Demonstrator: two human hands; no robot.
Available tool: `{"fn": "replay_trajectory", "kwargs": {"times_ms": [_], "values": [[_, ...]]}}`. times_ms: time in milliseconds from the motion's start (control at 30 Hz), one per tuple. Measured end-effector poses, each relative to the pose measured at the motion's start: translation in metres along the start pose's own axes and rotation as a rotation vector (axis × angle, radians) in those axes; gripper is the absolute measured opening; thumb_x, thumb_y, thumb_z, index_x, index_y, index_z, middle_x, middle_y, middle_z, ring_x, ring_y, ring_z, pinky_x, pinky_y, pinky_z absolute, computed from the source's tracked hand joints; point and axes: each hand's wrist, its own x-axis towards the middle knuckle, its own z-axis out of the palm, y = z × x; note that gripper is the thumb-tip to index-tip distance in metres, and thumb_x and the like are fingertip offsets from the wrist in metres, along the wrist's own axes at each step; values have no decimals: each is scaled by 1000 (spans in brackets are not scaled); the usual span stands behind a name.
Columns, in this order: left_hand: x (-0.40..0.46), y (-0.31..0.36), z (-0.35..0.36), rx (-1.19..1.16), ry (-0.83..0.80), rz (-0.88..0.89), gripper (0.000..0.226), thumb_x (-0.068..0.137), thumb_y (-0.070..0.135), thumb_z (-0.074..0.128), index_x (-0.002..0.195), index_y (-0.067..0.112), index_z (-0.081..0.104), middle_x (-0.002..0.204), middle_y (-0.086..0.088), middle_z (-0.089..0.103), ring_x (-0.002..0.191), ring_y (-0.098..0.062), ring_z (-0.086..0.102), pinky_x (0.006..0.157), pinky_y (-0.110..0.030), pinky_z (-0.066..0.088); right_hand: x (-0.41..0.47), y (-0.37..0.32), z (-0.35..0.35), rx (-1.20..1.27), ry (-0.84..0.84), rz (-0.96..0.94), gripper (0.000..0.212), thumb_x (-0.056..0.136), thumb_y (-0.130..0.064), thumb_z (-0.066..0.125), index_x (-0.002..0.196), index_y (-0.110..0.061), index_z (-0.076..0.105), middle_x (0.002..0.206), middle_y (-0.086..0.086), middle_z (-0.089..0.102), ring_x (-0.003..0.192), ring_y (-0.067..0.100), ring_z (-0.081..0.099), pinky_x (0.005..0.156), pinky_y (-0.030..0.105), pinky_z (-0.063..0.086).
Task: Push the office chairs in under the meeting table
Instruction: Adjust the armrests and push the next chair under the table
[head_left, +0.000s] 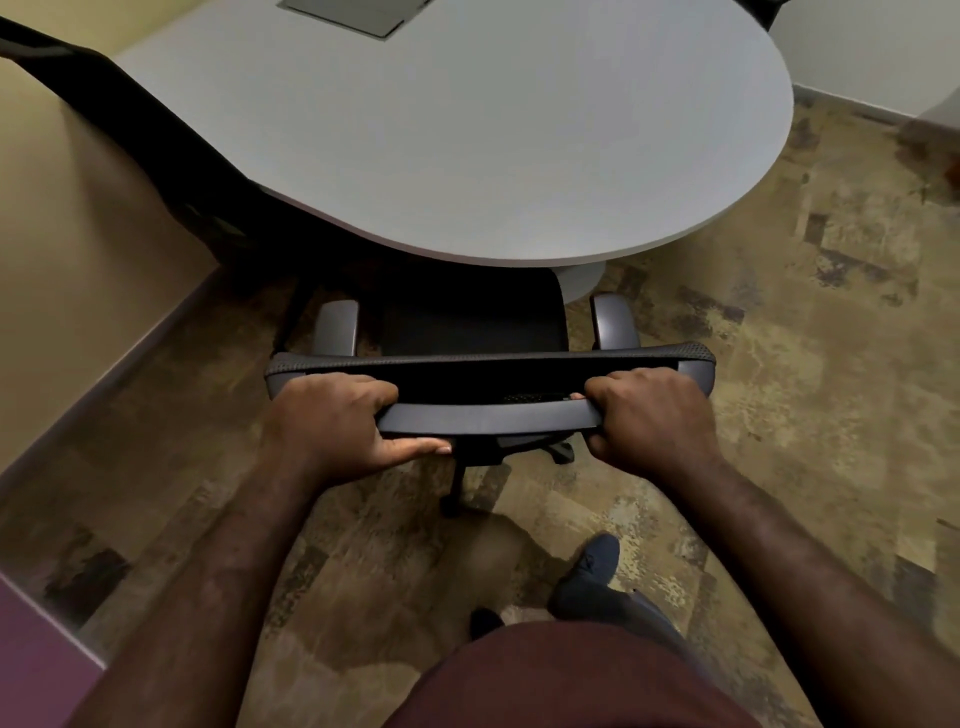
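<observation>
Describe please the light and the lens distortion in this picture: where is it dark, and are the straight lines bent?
Head view: dim, warm light; deep shadow under the table hides the front of the chair seat; wide-angle lens bends the wall edges and stretches both forearms; left hand and right hand look sharp.

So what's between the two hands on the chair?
Between the left hand and right hand, the head view shows only the chair's bare top rail.

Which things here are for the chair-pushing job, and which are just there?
For the job:
chair, gripped at its back by the left hand and right hand
table

Just there:
grey panel set in the tabletop
patterned carpet
shoe
</observation>
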Motion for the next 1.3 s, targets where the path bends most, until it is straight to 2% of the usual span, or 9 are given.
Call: {"fn": "replay_trajectory", "kwargs": {"times_ms": [133,300,467,733,900,1133,1233,1300], "values": [[22,-14,6,-20,9,1,75,67,95,28,53,24,45,51,7,49,48,-18,51,43,-25,32,25,4,1,-12,19,17,25,58,-30,81,61,-22,58,50,-3,51,44,22,49,47,26,27],[51,-34,13,4,2,-11,79,65,96,27,55,21,50,53,6,52,52,-19,55,44,-27,36,55,10,4,-10,39,18,23,61,-30,79,62,-22,58,51,-2,52,45,22,49,48,26,28],[78,-54,18,43,22,20,75,67,93,35,53,20,49,51,6,52,50,-19,55,43,-25,31,85,17,8,-3,48,11,25,60,-30,81,60,-20,58,50,-1,52,43,24,50,46,26,28],[129,-94,26,66,37,47,76,67,93,36,52,19,48,50,6,50,48,-20,54,43,-24,27,138,21,14,-34,59,8,23,63,-37,77,63,-22,59,52,-3,54,45,22,52,48,26,26],[161,-115,32,77,11,69,76,66,94,34,53,20,48,50,7,50,47,-19,53,42,-24,30,171,27,18,-3,6,33,17,73,-40,66,73,-24,59,63,-3,59,58,23,57,53,29,29],[201,-144,35,41,-13,108,74,67,95,29,52,24,42,49,9,45,45,-15,47,40,-26,32,208,30,19,-4,-60,109,19,69,-39,63,74,-26,50,70,-2,61,65,24,58,56,30,29],[215,-151,35,39,-27,97,73,66,96,28,52,26,40,49,12,37,45,-11,38,40,-24,26,223,32,18,-16,-80,129,21,69,-40,62,73,-27,46,70,-3,60,66,24,59,56,30,30],[219,-153,34,31,-22,101,69,67,94,32,51,27,36,49,13,31,44,-10,32,40,-21,18,227,33,18,-43,-86,135,20,68,-40,64,73,-26,51,69,-3,61,64,23,58,56,29,29]]}}
